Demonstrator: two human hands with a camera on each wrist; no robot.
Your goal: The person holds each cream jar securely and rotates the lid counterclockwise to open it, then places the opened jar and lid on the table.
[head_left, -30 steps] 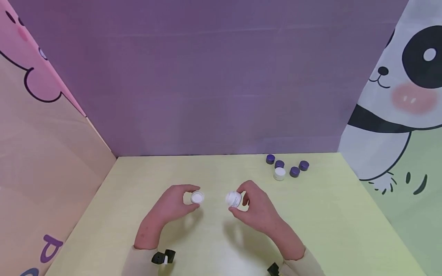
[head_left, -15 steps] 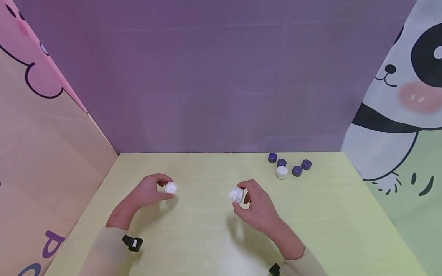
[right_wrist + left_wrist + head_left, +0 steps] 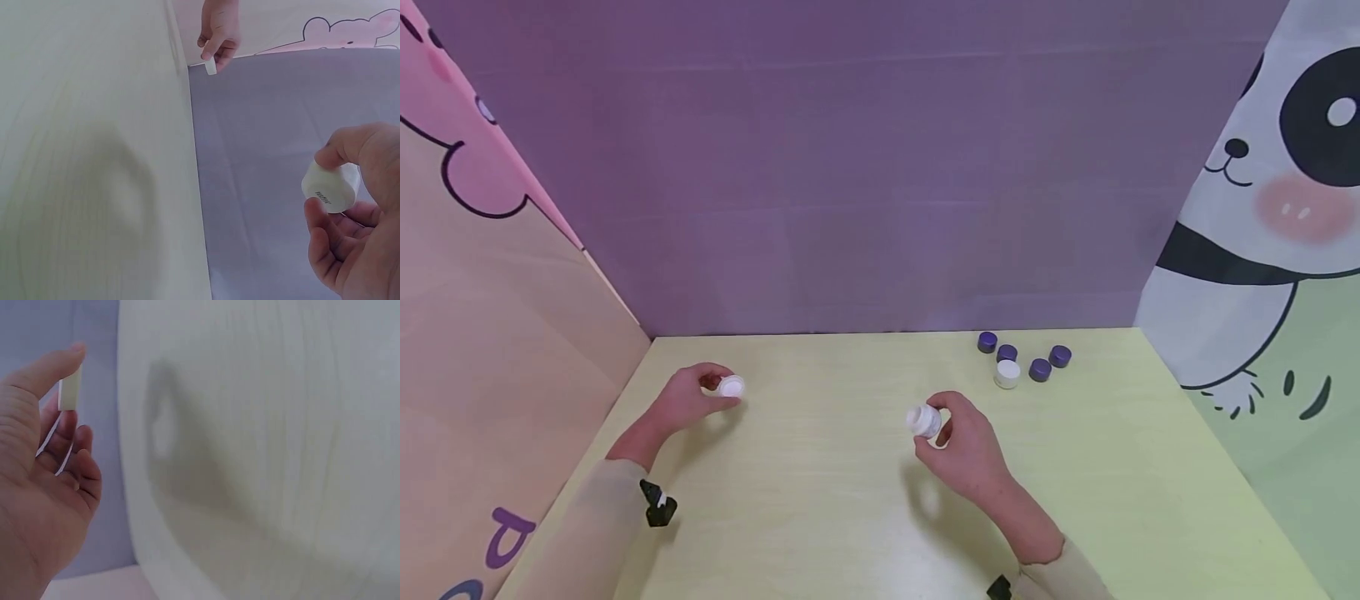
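Note:
My left hand (image 3: 688, 396) pinches a white bottle cap (image 3: 731, 387) above the left part of the table, its hollow side visible in the head view. In the left wrist view the cap (image 3: 70, 390) appears edge-on between thumb and fingers. Nearer the middle, my right hand (image 3: 967, 454) grips a small white bottle (image 3: 923, 421) between thumb and fingers. Its open mouth points left, and it is held above the tabletop. The right wrist view shows the base end of the bottle (image 3: 331, 187) with small dark print.
At the back right of the pale table (image 3: 820, 500) stands a white, round-topped container (image 3: 1007, 374). Several purple caps lie around it, one purple cap (image 3: 1040, 370) to its right. A purple backdrop (image 3: 880, 183) closes off the rear, with printed cloth walls on both sides.
My left hand has moved left and toward the back with the cap, away from the bottle. The right hand has shifted slightly right, and the bottle's mouth shows more clearly.

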